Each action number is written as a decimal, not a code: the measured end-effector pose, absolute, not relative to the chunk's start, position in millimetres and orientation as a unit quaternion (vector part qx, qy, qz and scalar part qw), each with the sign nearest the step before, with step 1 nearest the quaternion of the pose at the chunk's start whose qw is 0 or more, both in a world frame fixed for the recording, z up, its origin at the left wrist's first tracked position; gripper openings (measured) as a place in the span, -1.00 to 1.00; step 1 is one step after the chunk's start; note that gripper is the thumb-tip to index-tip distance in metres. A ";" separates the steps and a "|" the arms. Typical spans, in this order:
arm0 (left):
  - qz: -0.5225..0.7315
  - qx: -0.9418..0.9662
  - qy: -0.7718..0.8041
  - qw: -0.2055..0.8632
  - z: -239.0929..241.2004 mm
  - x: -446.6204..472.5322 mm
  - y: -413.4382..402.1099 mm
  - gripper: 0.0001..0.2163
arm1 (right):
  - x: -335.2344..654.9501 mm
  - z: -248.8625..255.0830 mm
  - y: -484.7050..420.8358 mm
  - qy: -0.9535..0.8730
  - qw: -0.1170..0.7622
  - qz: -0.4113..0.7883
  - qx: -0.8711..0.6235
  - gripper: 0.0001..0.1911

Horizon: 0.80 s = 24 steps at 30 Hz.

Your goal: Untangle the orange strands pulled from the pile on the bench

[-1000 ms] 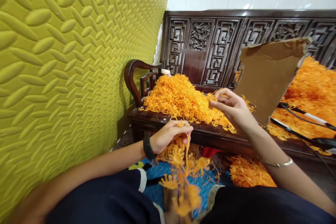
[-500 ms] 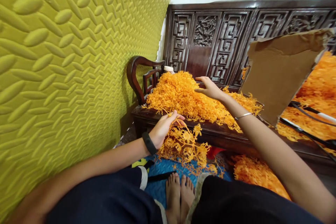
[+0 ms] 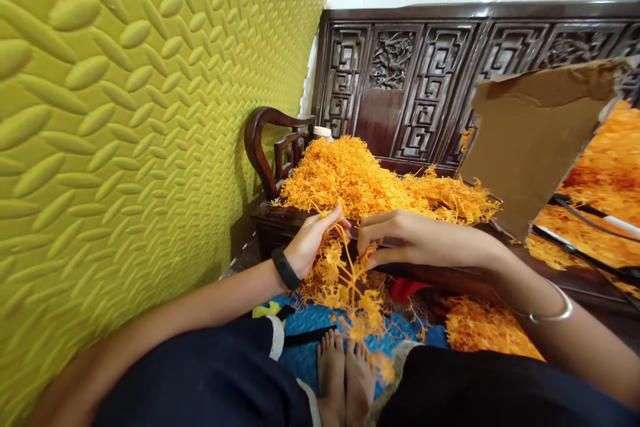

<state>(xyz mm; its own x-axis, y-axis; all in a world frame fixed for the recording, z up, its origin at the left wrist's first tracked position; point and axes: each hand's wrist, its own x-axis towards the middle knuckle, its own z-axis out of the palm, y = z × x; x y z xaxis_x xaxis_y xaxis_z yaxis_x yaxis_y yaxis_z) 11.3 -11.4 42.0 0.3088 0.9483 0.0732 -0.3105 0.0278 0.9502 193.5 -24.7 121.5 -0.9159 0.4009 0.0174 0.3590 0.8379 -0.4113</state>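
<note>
My left hand [image 3: 315, 243], with a black band on its wrist, is closed round the stems of a bunch of orange plastic sprigs [image 3: 345, 280]. The branching, frilly tips hang down above my feet. My right hand [image 3: 395, 237], a silver bangle on its wrist, is beside it with fingers bent and thumb and fingertips pinching the side of the same bunch. Exactly which tip lies between them is partly hidden. Just beyond both hands, a heap of similar orange sprigs [image 3: 345, 173] covers the near end of the dark wooden bench [image 3: 273, 213].
A cardboard sheet [image 3: 530, 140] stands at the right, with another orange pile [image 3: 610, 173] behind it and dark and white rods [image 3: 575, 243] nearby. More orange pieces [image 3: 487, 323] lie below the bench. A yellow textured mat [image 3: 150, 133] rises at left; blue matting [image 3: 305, 353] is underfoot.
My right hand has come back from over the heap toward me and down to the bunch, its fingers now bent onto it. The bunch's tips hang lower; my left hand keeps its hold.
</note>
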 end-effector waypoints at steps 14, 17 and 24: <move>0.323 0.729 0.289 0.530 43.6 13.0 -14.4 -0.80 | 185.0 83.1 -38.7 -0.929 0.175 -0.122 -0.301 -0.65; 0.304 0.709 0.306 0.558 42.1 13.4 -14.6 -0.81 | 191.1 83.9 -40.2 -0.932 0.162 -0.073 -0.316 -0.64; 0.144 0.725 0.216 0.638 57.1 6.5 -27.7 -0.86 | 200.6 83.8 -47.5 -0.890 0.143 0.371 -0.222 -0.68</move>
<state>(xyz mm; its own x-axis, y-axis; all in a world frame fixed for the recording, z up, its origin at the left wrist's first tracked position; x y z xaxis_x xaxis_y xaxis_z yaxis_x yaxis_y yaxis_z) 6.5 -27.7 57.1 0.8650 0.4972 -0.0680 0.1301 -0.0914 0.9873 200.6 -47.5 83.8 -0.8602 0.5020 0.0900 0.2894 0.6257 -0.7244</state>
